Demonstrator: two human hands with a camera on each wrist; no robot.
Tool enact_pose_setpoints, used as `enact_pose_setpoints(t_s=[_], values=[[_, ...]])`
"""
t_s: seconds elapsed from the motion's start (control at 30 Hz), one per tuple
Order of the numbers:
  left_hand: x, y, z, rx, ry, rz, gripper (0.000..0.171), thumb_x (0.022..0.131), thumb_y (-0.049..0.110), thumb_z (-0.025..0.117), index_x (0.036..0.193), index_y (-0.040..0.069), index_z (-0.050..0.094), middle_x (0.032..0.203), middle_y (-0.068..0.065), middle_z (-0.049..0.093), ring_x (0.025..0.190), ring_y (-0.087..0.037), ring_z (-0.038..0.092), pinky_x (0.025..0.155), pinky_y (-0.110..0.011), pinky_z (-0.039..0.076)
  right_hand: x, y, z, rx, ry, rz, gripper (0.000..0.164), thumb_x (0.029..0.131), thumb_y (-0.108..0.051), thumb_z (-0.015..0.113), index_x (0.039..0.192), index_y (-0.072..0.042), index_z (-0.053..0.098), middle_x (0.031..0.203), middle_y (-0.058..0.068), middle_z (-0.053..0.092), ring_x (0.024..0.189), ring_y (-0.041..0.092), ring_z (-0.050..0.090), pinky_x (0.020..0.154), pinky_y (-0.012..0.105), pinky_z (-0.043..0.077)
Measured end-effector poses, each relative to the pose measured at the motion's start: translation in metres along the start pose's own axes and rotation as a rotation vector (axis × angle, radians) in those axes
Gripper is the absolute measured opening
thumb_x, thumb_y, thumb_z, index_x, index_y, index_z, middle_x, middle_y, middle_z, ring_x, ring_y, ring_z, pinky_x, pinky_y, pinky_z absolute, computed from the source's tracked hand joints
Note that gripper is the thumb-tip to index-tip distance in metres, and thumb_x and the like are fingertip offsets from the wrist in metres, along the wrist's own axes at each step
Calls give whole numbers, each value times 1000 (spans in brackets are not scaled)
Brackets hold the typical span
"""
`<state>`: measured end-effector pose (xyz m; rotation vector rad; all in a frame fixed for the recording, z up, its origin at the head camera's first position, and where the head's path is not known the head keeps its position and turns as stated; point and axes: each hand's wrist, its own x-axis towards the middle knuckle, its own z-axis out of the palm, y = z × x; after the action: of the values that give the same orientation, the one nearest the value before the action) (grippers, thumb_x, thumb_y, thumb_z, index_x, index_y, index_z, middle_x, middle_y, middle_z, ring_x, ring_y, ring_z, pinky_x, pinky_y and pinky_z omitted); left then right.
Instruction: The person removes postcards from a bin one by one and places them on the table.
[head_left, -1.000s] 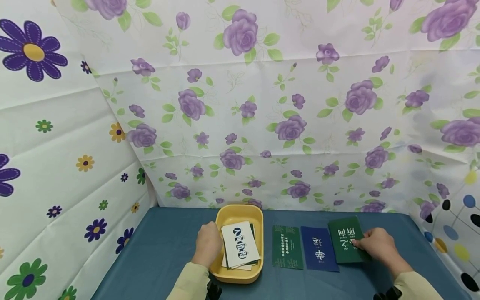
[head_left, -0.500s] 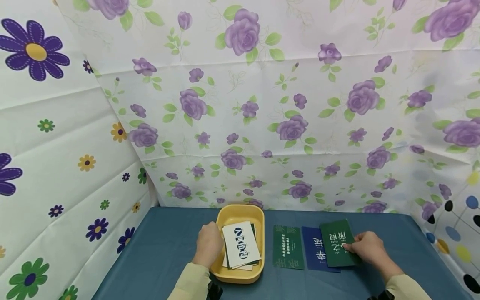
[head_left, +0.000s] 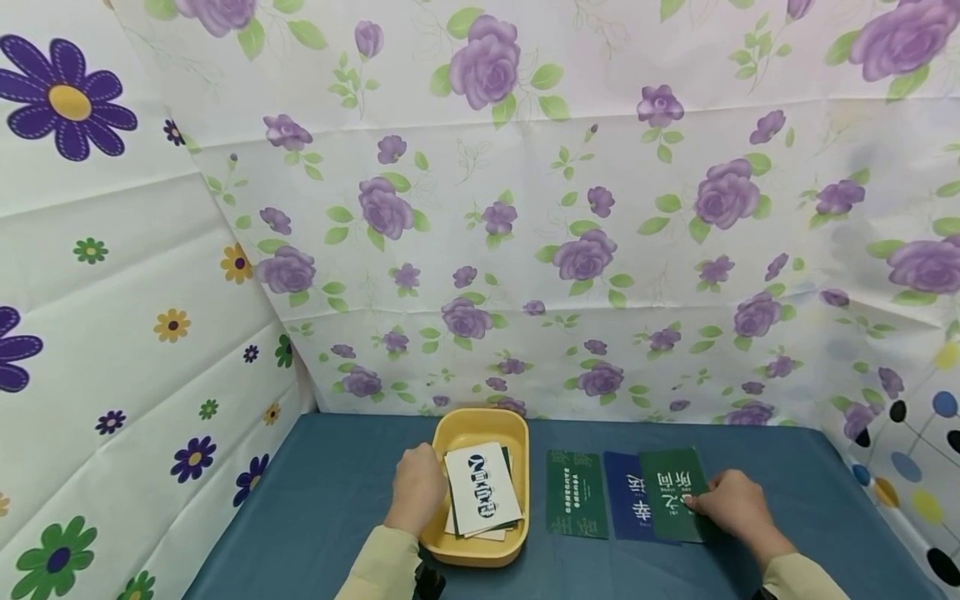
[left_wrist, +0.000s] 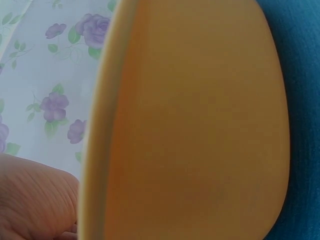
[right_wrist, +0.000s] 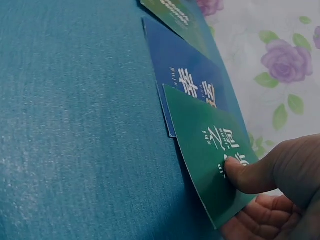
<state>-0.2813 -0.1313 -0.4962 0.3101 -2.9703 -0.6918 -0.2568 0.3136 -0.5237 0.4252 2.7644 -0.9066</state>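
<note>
In the head view my right hand [head_left: 737, 508] pinches a green card [head_left: 670, 492] with white characters by its right side. The thumb lies on its face and the other fingers are under it in the right wrist view. The card overlaps the right part of a blue card [head_left: 626, 500]. Left of that lies another green card [head_left: 576, 493], with smaller print. My left hand [head_left: 417, 490] grips the left rim of a yellow plastic tray [head_left: 517, 442]; its fingertips are hidden. A white card [head_left: 482, 487] with dark lettering tops a stack of cards inside the tray.
A blue-grey cloth [head_left: 315, 500] covers the table. Behind it hangs a white curtain [head_left: 450, 350] with purple roses, and side curtains with daisies and dots stand left and right.
The right hand has carried the green card left until it overlaps the blue card, then slightly down toward the table. The left hand stays on the tray.
</note>
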Motion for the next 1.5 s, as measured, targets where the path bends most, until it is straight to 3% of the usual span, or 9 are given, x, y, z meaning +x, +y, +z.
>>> enact_pose_setpoints(t_s=[0.17, 0.47, 0.77, 0.87, 0.93, 1.0, 1.13, 1.4, 1.5], values=[[-1, 0, -1, -3, 8, 4, 4, 84, -1, 61, 88, -2, 61, 68, -12, 60, 53, -19, 60, 40, -28, 43, -1, -5, 4, -56, 37, 28, 50, 72, -37, 76, 51, -20, 34, 48, -7, 24, 43, 10, 29, 46, 28, 29], [0, 0, 0, -13, -3, -13, 8, 85, 0, 62, 92, -3, 61, 70, -12, 61, 55, -19, 61, 42, -28, 45, -1, -10, 9, -143, 76, 54, 36, 72, -39, 78, 62, -10, 60, 62, 8, 57, 56, 21, 54, 50, 34, 38], [0, 0, 0, -1, 5, 7, 7, 85, 0, 61, 92, -3, 61, 70, -13, 61, 55, -20, 62, 41, -28, 45, -6, -27, 9, -155, 124, 0, 45, 76, -34, 73, 48, -18, 41, 44, -5, 34, 42, 14, 42, 43, 29, 32], [1, 0, 0, 5, 6, 2, 8, 84, 0, 62, 92, -3, 61, 71, -13, 61, 56, -21, 62, 42, -28, 46, -7, -45, 9, -153, 159, -69, 46, 78, -34, 71, 51, -18, 38, 45, -6, 28, 39, 11, 34, 41, 27, 28], [1, 0, 0, 7, 2, -4, 9, 84, 0, 63, 92, -3, 61, 71, -13, 61, 57, -21, 63, 43, -29, 47, -8, -61, 10, -154, 184, -123, 38, 79, -34, 71, 59, -12, 47, 49, -2, 38, 42, 11, 37, 42, 28, 30], [1, 0, 0, 5, -1, -10, 9, 84, 1, 63, 93, -3, 61, 72, -13, 62, 58, -21, 63, 44, -30, 47, -11, -80, 14, -152, 205, -178, 32, 80, -33, 71, 75, -4, 58, 60, 6, 53, 47, 12, 45, 45, 31, 38], [1, 1, 0, 7, -9, -18, 9, 86, 2, 61, 94, -3, 61, 74, -14, 62, 59, -22, 64, 44, -30, 47, -19, -121, 25, -133, 249, -298, 46, 80, -31, 72, 108, 4, 62, 95, 20, 67, 63, 17, 60, 60, 40, 50], [2, 1, 2, 8, -16, -32, 10, 87, 2, 61, 95, -2, 62, 75, -13, 63, 59, -22, 64, 44, -30, 47, -33, -204, 68, -113, 214, -403, 45, 78, -35, 74, 108, -3, 64, 102, 14, 66, 75, 20, 63, 65, 39, 53], [1, 1, 2, 7, -11, -25, 9, 87, 2, 61, 95, -2, 62, 75, -14, 63, 59, -23, 64, 44, -31, 48, -39, -227, 86, -133, 194, -424, 41, 77, -36, 74, 101, -4, 64, 91, 9, 63, 71, 19, 60, 58, 34, 50]])
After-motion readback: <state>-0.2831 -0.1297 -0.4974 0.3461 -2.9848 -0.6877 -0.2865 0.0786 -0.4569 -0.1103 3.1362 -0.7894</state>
